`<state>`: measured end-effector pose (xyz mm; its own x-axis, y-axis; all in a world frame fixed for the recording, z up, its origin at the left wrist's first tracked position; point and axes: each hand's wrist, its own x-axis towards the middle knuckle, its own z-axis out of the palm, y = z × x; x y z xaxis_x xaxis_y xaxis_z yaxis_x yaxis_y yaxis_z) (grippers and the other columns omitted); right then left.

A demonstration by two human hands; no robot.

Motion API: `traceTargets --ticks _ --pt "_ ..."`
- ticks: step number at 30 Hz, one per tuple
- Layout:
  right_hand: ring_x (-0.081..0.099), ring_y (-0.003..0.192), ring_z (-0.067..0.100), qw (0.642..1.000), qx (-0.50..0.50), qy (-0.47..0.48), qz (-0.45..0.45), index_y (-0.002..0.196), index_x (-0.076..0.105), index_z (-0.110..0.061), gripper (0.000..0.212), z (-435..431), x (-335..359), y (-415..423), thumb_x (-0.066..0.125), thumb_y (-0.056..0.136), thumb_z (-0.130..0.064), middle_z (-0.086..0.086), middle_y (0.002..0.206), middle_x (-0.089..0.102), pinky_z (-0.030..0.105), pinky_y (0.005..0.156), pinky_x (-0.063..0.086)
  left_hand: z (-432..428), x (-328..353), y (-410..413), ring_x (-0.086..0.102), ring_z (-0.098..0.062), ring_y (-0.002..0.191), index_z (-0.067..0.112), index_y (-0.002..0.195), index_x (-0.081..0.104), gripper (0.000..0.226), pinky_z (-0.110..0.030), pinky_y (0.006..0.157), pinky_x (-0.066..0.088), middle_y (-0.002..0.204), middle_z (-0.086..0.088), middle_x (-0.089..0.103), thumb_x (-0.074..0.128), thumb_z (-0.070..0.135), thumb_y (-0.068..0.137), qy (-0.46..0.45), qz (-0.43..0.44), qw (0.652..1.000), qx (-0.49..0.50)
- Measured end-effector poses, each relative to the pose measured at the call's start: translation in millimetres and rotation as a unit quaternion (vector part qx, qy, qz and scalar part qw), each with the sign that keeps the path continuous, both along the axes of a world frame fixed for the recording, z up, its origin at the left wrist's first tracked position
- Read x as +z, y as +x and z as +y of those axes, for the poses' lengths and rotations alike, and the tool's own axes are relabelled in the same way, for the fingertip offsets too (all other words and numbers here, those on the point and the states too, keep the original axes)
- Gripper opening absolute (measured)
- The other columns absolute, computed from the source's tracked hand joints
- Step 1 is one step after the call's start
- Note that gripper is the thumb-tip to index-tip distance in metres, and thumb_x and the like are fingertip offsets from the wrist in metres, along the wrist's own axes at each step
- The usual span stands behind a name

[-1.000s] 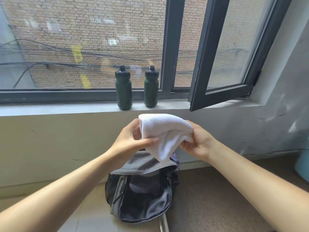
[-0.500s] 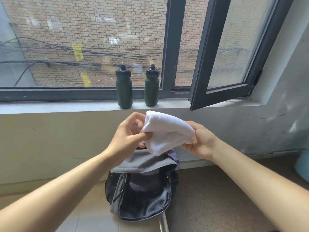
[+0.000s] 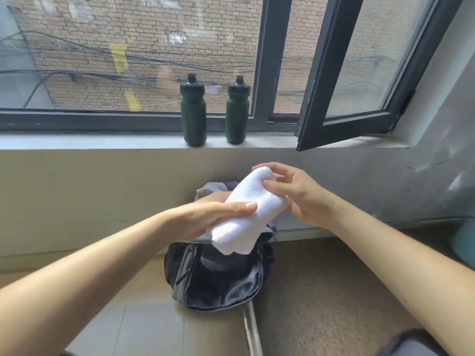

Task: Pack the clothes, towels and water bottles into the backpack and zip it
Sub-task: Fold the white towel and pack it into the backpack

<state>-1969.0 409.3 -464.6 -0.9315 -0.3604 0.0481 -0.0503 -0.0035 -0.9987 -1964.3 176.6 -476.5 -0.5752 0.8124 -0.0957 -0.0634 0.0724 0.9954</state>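
A rolled white towel point(image 3: 244, 217) hangs slanted just above the open backpack point(image 3: 218, 281), which stands on the floor against the wall. My left hand point(image 3: 205, 217) grips the towel's lower half from the left. My right hand point(image 3: 295, 194) pinches its upper end with fingertips. The backpack is dark with a grey flap point(image 3: 208, 191) thrown back, and some dark cloth lies inside it. Two dark green water bottles point(image 3: 193, 111) point(image 3: 237, 111) stand upright on the window sill point(image 3: 102, 141) above.
An open window sash point(image 3: 341, 119) juts inward over the sill at the right. A pale strap point(image 3: 250, 327) trails from the backpack toward me. A teal object point(image 3: 465, 242) sits at the right edge on the floor.
The towel has been rolled tighter and lowered toward the backpack's opening, now slanting down to the left. My left hand shifted to grip its lower part; my right hand moved to its top end.
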Motion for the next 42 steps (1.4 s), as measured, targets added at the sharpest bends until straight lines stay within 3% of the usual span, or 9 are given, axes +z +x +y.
traceTargets --ticks 5,11,14,19,24,28,35,38,42 --pt "0.066 0.092 0.021 0.998 -0.039 0.012 0.038 0.130 0.060 -0.008 0.033 -11 -14 6 0.061 0.097 -0.003 0.018 0.111 0.068 0.031 0.071 0.059 0 -14 -5 0.069 -0.006 0.092 0.023 0.107 0.074 0.024 -0.022 0.073 0.055 0.095 0.014 0.073 0.080 0.020 0.084 -0.061 0.101 0.989 0.091" --pt "0.068 0.107 0.022 0.977 -0.098 0.182 0.050 0.135 0.057 -0.022 0.039 -7 -49 4 0.067 0.097 -0.026 0.007 0.121 0.067 0.042 0.083 0.063 -17 -43 -19 0.061 -0.015 0.120 0.045 0.136 0.048 0.078 -0.045 0.098 0.056 0.129 0.011 0.060 0.080 0.045 0.065 -0.155 0.258 0.931 0.205" --pt "0.066 0.103 0.013 0.931 -0.076 0.350 0.069 0.135 0.055 -0.030 0.042 8 -81 1 0.068 0.095 -0.036 -0.005 0.122 0.063 0.033 0.089 0.059 -40 -56 -30 0.062 -0.024 0.109 0.059 0.132 0.037 0.076 -0.048 0.091 0.056 0.122 0.005 0.061 0.071 0.048 0.065 -0.258 0.306 0.896 0.194" --pt "0.059 0.110 0.013 0.805 0.081 0.580 0.095 0.133 0.061 -0.031 0.038 21 -129 -5 0.065 0.095 -0.034 -0.007 0.128 0.057 0.029 0.098 0.047 -70 -90 -40 0.057 -0.023 0.109 0.056 0.136 0.033 0.076 -0.044 0.091 0.054 0.123 0.007 0.058 0.068 0.051 0.069 -0.378 0.306 0.865 0.122" --pt "0.048 0.135 0.024 0.760 0.157 0.627 0.071 0.154 0.037 -0.030 0.059 3 -158 -26 0.057 0.099 -0.032 0.002 0.150 0.047 0.036 0.110 0.041 -63 -118 -36 0.054 -0.018 0.106 0.044 0.141 0.033 0.073 -0.034 0.085 0.046 0.125 0.013 0.057 0.071 0.041 0.079 -0.450 0.370 0.813 0.013" --pt "0.040 0.140 0.035 0.728 0.168 0.656 0.105 0.160 0.019 -0.038 0.068 -18 -164 -52 0.052 0.101 -0.030 0.009 0.160 0.032 0.045 0.114 0.037 -46 -133 -33 0.057 -0.021 0.104 0.042 0.136 0.033 0.067 -0.042 0.084 0.050 0.123 0.012 0.058 0.066 0.042 0.077 -0.465 0.413 0.781 -0.058" --pt "0.019 0.154 0.025 0.777 0.079 0.603 0.164 0.161 0.006 -0.038 0.082 -24 -143 -91 0.054 0.098 -0.018 -0.001 0.169 0.015 0.039 0.122 0.028 -37 -145 -44 0.062 -0.028 0.103 0.040 0.141 0.031 0.066 -0.040 0.076 0.049 0.121 0.006 0.056 0.064 0.041 0.084 -0.490 0.485 0.723 -0.042" --pt "0.026 0.152 0.020 0.800 0.028 0.577 0.164 0.161 0.007 -0.040 0.082 -23 -125 -112 0.051 0.098 -0.012 -0.007 0.169 0.014 0.033 0.112 0.036 -32 -153 -53 0.062 -0.028 0.107 0.034 0.147 0.027 0.069 -0.039 0.068 0.043 0.122 0.002 0.055 0.063 0.036 0.088 -0.504 0.531 0.680 -0.022" --pt "0.040 0.144 0.020 0.822 0.002 0.547 0.157 0.160 0.014 -0.042 0.078 -28 -116 -139 0.049 0.096 -0.012 -0.008 0.167 0.023 0.032 0.111 0.035 -26 -174 -75 0.062 -0.028 0.099 0.025 0.151 0.026 0.074 -0.043 0.068 0.052 0.123 -0.004 0.055 0.067 0.033 0.089 -0.486 0.617 0.619 -0.012"
